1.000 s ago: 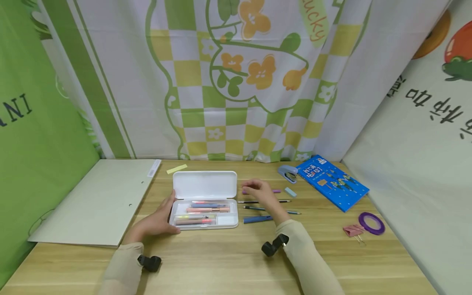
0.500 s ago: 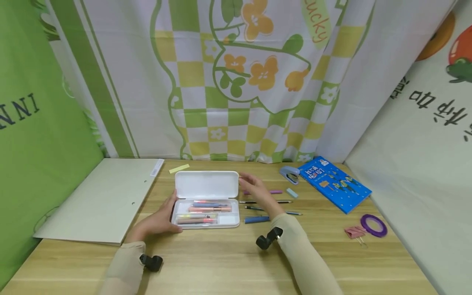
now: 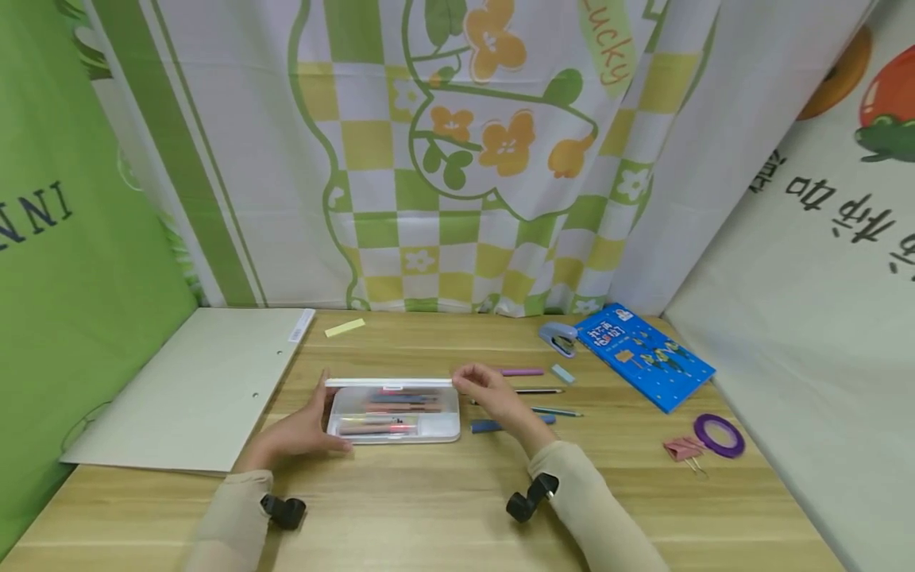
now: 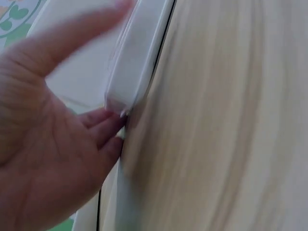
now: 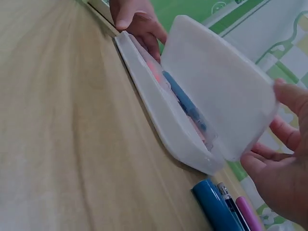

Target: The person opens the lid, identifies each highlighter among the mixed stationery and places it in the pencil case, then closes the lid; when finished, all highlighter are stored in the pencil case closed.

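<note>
A white pencil case (image 3: pixel 400 442) lies on the table with its lid (image 5: pixel 216 82) raised partway, seen nearly edge-on in the head view. Inside are several pens in clear sleeves, among them a blue pen (image 5: pixel 185 98), and a white block at the right. My left hand (image 3: pixel 300 435) grips the case's left end, thumb along the front corner and fingers at the back. At the right end of the lid, my right hand (image 3: pixel 499 401) holds the edge between thumb and fingers.
Right of the case lie a blue pen (image 3: pixel 486 426), pencils and a purple pen (image 3: pixel 522 372). Beyond are an eraser (image 3: pixel 562 373), stapler (image 3: pixel 559 338), blue book (image 3: pixel 646 356), purple tape roll (image 3: pixel 719 436) and pink clip (image 3: pixel 684 449). A large board (image 3: pixel 193 389) lies left, a yellow strip (image 3: pixel 345 327) behind.
My right hand has gone from above the purple pen to the lid's right edge and swung the lid forward from its laid-back position. The left hand stays at the case.
</note>
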A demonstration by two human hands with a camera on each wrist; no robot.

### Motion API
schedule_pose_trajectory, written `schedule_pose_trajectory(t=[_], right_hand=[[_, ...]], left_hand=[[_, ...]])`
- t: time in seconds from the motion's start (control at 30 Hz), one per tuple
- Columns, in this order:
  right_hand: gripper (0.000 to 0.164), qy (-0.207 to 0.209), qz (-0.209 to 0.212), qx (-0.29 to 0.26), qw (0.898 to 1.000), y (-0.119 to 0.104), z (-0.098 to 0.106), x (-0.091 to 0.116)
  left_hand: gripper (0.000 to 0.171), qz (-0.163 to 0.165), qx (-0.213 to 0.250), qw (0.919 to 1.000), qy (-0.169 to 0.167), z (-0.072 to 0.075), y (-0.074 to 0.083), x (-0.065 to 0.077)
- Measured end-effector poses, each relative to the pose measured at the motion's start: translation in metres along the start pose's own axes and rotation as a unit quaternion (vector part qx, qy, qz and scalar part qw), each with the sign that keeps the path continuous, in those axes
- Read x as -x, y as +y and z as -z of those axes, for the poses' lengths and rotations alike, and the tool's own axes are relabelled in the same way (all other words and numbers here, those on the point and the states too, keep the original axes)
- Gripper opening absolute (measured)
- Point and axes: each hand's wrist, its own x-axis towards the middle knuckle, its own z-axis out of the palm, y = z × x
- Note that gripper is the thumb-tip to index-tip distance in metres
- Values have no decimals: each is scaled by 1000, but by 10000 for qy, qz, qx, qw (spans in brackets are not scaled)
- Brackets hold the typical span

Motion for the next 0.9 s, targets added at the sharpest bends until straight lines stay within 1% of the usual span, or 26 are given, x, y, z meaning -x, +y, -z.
schedule_pose_trajectory(t=[0.03, 0.07, 0.13, 0.2, 0.27, 0.33, 0.4, 0.5, 0.6, 0.7, 0.8, 0.9], right_hand=[[26, -166, 21, 165, 9997, 0, 0, 3], [29, -358, 53, 246, 9990, 0, 0, 6], [38, -672, 88, 339, 9971, 1, -1, 10], [50, -928, 170, 599, 9937, 2, -2, 13], [60, -1065, 260, 1024, 9887, 3, -5, 15], [66, -1077, 343, 1639, 9800, 4, -8, 15], [69, -1026, 383, 2265, 9678, 3, -11, 16], [70, -956, 427, 2928, 9504, 2, -14, 17], [71, -945, 446, 3178, 9424, 0, -13, 18], [73, -956, 469, 3285, 9385, 2, -11, 20], [74, -956, 502, 3335, 9365, 4, -9, 23], [74, -941, 509, 3298, 9380, 6, -10, 24]], left_hand=[[132, 109, -61, 9999, -37, 2, 1, 1], [131, 182, 10, 9998, -107, 4, 1, 2], [126, 245, 44, 9995, -205, 9, 2, 3], [120, 290, 47, 9992, -269, 12, 2, 3], [112, 303, 109, 9989, -352, 15, 2, 3], [105, 292, -7, 9988, -396, 17, 2, 3], [101, 224, -77, 9989, -411, 18, 0, 3], [98, 80, -211, 9990, -384, 17, -2, 2], [99, 32, -227, 9992, -313, 16, -4, 1], [100, 79, -240, 9993, -259, 13, -2, 0], [101, 166, -297, 9992, -203, 10, 1, 0], [102, 315, -230, 9990, -205, 10, 4, 1]])
